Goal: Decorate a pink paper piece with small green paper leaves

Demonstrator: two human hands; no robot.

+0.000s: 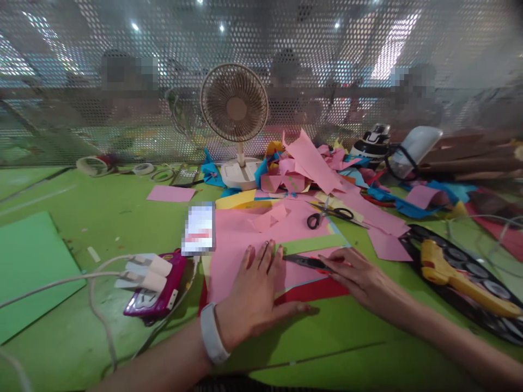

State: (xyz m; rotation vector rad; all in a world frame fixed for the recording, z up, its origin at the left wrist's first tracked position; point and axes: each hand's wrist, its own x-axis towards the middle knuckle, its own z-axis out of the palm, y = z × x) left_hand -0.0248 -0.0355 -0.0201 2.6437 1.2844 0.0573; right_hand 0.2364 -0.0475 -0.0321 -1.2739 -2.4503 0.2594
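Observation:
My left hand (255, 294) lies flat with fingers stretched out on a pink paper sheet (241, 237), pressing it onto the green table (102, 218). A white band is on that wrist. My right hand (359, 277) is closed around a dark cutter knife with a red part (308, 263), whose tip rests on the pink sheet just right of my left fingers. A red sheet (314, 290) shows under the pink one, and a green strip (312, 244) lies along the knife's far side.
Black scissors (329, 215) lie on pink paper behind my hands. A small fan (235, 109) stands before a perforated screen. Paper scraps (310, 163) pile at the back right. A yellow glue gun (453, 275) lies right; a purple power strip (157, 286) and green sheet (30, 267) lie left.

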